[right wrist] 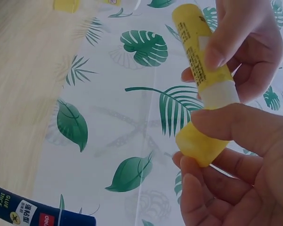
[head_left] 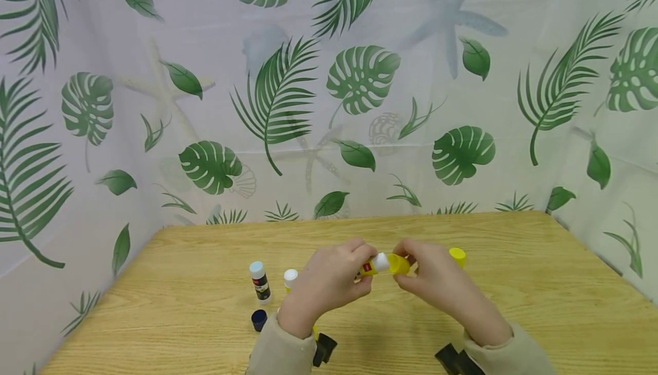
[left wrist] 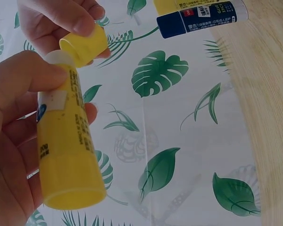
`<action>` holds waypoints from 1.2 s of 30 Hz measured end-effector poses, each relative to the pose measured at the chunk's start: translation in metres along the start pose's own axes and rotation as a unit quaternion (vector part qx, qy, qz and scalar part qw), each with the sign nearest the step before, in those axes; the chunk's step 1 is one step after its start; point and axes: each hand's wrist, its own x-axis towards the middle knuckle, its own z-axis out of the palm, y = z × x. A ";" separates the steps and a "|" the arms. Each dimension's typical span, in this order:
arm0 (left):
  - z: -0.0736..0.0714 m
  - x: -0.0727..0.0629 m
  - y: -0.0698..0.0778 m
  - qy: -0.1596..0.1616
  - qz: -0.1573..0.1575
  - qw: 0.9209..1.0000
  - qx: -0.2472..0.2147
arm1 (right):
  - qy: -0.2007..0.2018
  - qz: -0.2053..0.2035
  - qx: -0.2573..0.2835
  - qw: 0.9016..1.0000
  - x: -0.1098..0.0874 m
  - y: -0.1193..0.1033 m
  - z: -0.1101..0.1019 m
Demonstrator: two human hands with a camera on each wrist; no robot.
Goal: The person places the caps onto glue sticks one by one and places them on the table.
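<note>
My left hand [head_left: 336, 275] grips a yellow glue stick [left wrist: 68, 141] round its barrel, its white top [head_left: 380, 262] bare and pointing right. In my right hand [head_left: 434, 275], thumb and fingers pinch a yellow cap [right wrist: 202, 145]. The cap's open mouth faces the white top, tilted and very close to it; whether they touch I cannot tell. Both hands are above the table. Left of my left hand, a black-labelled glue stick [head_left: 260, 283] with a pale blue top stands upright. A white-topped glue stick [head_left: 290, 277] is partly hidden behind the left forearm.
A dark blue cap [head_left: 259, 320] lies on the wooden table [head_left: 195, 283] near the left sleeve. Beyond the right hand is another yellow cap [head_left: 457, 256]. A navy glue stick [left wrist: 203, 19] shows in the left wrist view. A leaf-patterned cloth [head_left: 329, 107] hangs behind the table.
</note>
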 end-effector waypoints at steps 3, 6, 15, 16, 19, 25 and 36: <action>0.000 0.000 0.000 -0.002 0.000 1.000 0.000 | 0.004 -0.007 0.002 1.000 -0.001 -0.002 0.000; 0.000 0.000 0.000 -0.005 -0.001 1.000 0.001 | 0.009 -0.011 0.000 1.000 -0.002 -0.004 -0.001; -0.001 0.001 0.001 -0.012 -0.002 1.000 0.003 | 0.025 -0.016 -0.012 0.999 -0.003 -0.007 0.001; -0.001 0.001 0.001 -0.012 -0.001 1.000 0.003 | 0.025 -0.014 -0.013 1.000 -0.003 -0.008 0.001; -0.001 0.001 0.001 -0.011 0.001 1.000 0.002 | 0.023 -0.006 -0.012 1.000 -0.003 -0.009 0.000; 0.000 0.000 0.000 -0.009 0.004 1.000 -0.001 | 0.026 -0.009 -0.014 1.000 -0.003 -0.010 0.001; 0.000 0.000 0.000 -0.019 -0.002 1.000 -0.002 | 0.028 -0.016 -0.015 0.999 -0.004 -0.011 0.001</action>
